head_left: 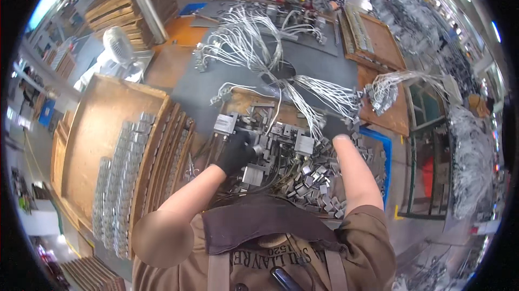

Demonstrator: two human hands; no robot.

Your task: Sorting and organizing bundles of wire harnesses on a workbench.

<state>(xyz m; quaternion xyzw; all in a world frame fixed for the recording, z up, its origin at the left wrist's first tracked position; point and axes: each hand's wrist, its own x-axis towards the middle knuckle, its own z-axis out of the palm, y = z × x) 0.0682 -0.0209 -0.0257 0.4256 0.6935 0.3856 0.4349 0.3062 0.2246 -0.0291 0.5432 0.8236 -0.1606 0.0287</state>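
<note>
Head view: the left hand (pixel 236 153) was at the jig (pixel 273 156), the right hand (pixel 336 128) by wires (pixel 331 92) at its far right, neither grip discernible; keeping the lead (pixel 279 108) over it slack seemed wise.

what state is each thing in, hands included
left hand: gloved, fingers bent at the metal fixture; grip unclear
right hand: gloved, by the cable ends; grip unclear
white cables: gathered midway, ends fanned out
metal pieces: loosely heaped
left wooden tray: partly filled with rows of metal parts
fan: upright; running or off, cannot tell
</note>
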